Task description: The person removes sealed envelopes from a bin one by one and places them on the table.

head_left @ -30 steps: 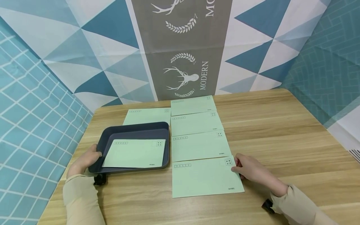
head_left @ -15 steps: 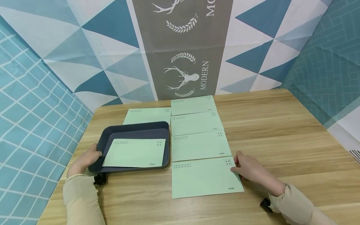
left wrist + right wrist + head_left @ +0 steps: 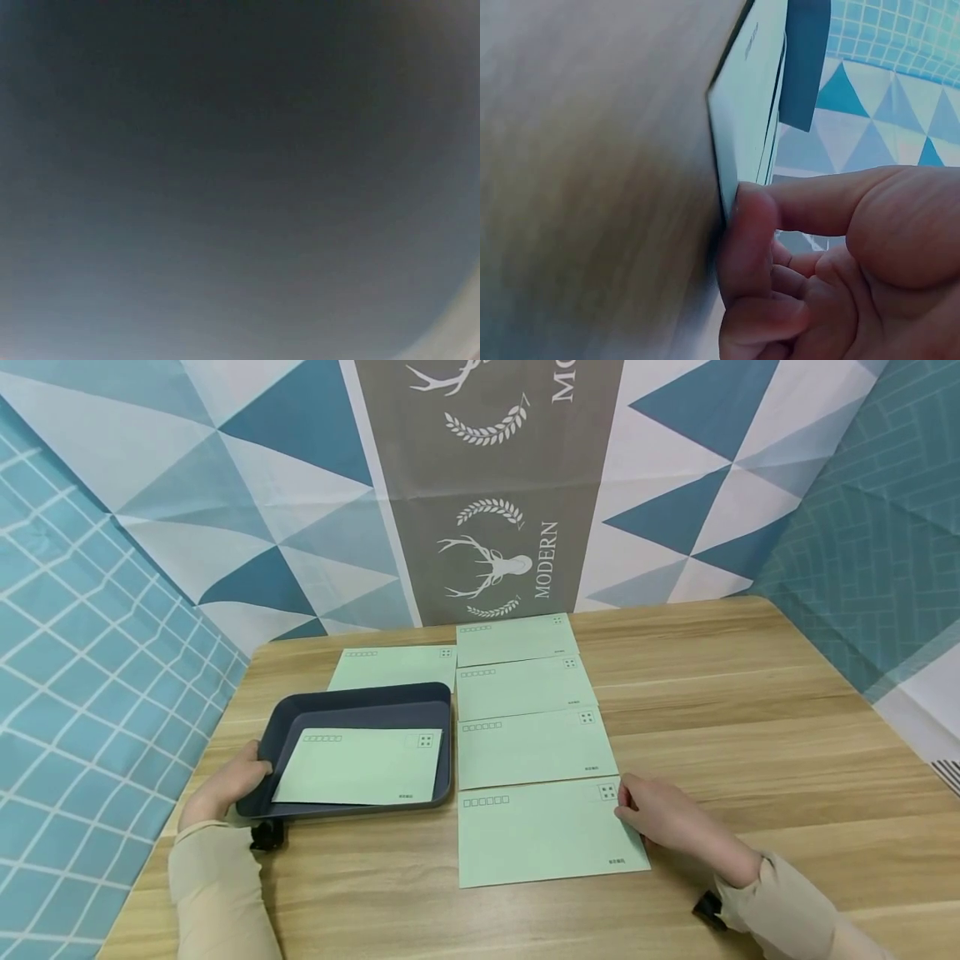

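In the head view my left hand (image 3: pixel 228 783) grips the left side of a dark, shallow rectangular tray (image 3: pixel 375 716), its thumb over the rim. One pale green envelope (image 3: pixel 356 768) lies face up on top inside that tray. My right hand (image 3: pixel 660 812) pinches the right edge of the nearest loose envelope (image 3: pixel 540 833), just below its stamp box. Seen from the right wrist, the thumb lies on the envelope (image 3: pixel 742 97) and the bent index finger is at its edge. The left wrist view is dark and blurred, with no hand showing.
Beyond the pinched envelope, several more envelopes (image 3: pixel 532 748) run in a column toward the back edge, right of the tray. Another envelope (image 3: pixel 397 668) lies partly hidden behind the tray. Patterned cloth (image 3: pixel 495 477) rises behind the wooden table (image 3: pixel 750 710).
My right hand has shifted slightly at the envelope's edge, its fingers closing in on it. The left hand and tray hold nearly still.
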The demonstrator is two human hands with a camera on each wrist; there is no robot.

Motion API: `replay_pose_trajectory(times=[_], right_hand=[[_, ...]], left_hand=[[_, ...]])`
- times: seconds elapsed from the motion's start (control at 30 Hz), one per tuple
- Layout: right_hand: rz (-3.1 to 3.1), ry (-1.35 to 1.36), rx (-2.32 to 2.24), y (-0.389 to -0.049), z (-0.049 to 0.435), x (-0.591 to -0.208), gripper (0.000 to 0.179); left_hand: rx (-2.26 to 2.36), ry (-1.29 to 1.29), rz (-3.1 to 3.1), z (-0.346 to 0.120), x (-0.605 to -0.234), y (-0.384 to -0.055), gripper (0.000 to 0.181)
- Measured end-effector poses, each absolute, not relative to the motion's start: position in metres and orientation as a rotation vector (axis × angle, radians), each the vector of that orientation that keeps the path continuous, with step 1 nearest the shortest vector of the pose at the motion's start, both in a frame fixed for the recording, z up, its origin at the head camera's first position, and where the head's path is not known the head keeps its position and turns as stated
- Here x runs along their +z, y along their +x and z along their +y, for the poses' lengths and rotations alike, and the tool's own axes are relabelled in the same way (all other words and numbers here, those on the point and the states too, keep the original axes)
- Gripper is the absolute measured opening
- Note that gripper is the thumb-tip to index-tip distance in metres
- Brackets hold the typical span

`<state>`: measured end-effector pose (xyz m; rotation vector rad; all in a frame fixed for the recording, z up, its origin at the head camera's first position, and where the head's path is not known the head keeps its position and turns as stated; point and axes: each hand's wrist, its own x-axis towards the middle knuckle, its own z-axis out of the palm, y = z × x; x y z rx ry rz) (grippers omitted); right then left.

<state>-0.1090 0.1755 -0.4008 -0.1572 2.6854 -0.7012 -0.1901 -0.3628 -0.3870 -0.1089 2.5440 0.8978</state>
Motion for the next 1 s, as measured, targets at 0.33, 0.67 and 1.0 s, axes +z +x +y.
replay_pose_trajectory(times=[0.33, 0.67, 1.0], right_hand=[[2.94, -0.327, -0.387, -0.102, 0.161, -0.4, 0.008], [2.974, -0.445, -0.147, -0.098, 0.157, -0.398, 0.022], [2.956, -0.668, -0.228, -0.12, 0.133, -0.361, 0.016]], left_hand=[[0.894, -0.144, 2.517, -0.363, -0.386, -0.191, 0.063], [0.888, -0.152, 2.51, -0.361, -0.385, -0.189, 0.065], [0.893, -0.153, 2.512, -0.363, -0.387, -0.19, 0.068]])
